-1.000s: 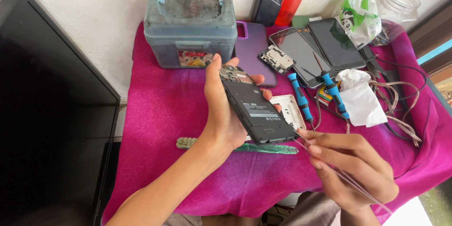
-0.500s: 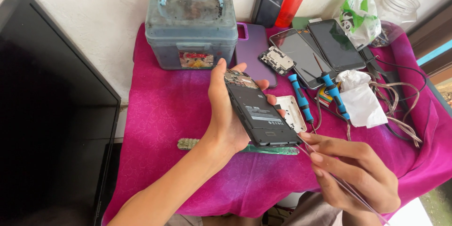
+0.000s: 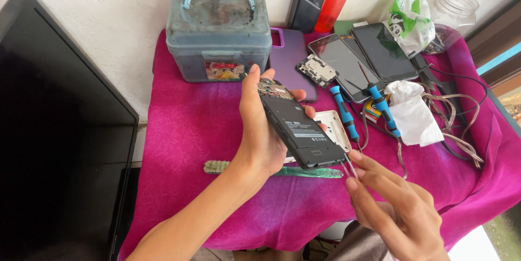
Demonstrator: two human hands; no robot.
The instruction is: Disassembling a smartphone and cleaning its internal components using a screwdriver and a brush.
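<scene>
Black opened phone (image 3: pixel 300 129), circuit board exposed at far end, clamped in left hand (image 3: pixel 260 130); right hand (image 3: pixel 393 206) pinches tweezers (image 3: pixel 350 167) at near edge.

left hand (image 3: pixel 260 130) raised — grip closed, right hand (image 3: pixel 399 206) pinching

Opened phone (image 3: pixel 300 130): we see matt black plastic on its back, with bare circuit parts at the top end.
Tweezers (image 3: pixel 350 167): we take them for thin, shiny metal.
Cloth (image 3: pixel 190 125): we see magenta fabric, soft and faintly creased, over the desk.
Box (image 3: pixel 218 33): grey-blue plastic at the desk's far edge, dull and grimy to us.
Screwdrivers (image 3: pixel 344 113): blue glossy plastic handles.
Tissue (image 3: pixel 413 118): white crumpled paper.
Two phones (image 3: pixel 369 57): we see glossy glass.
</scene>
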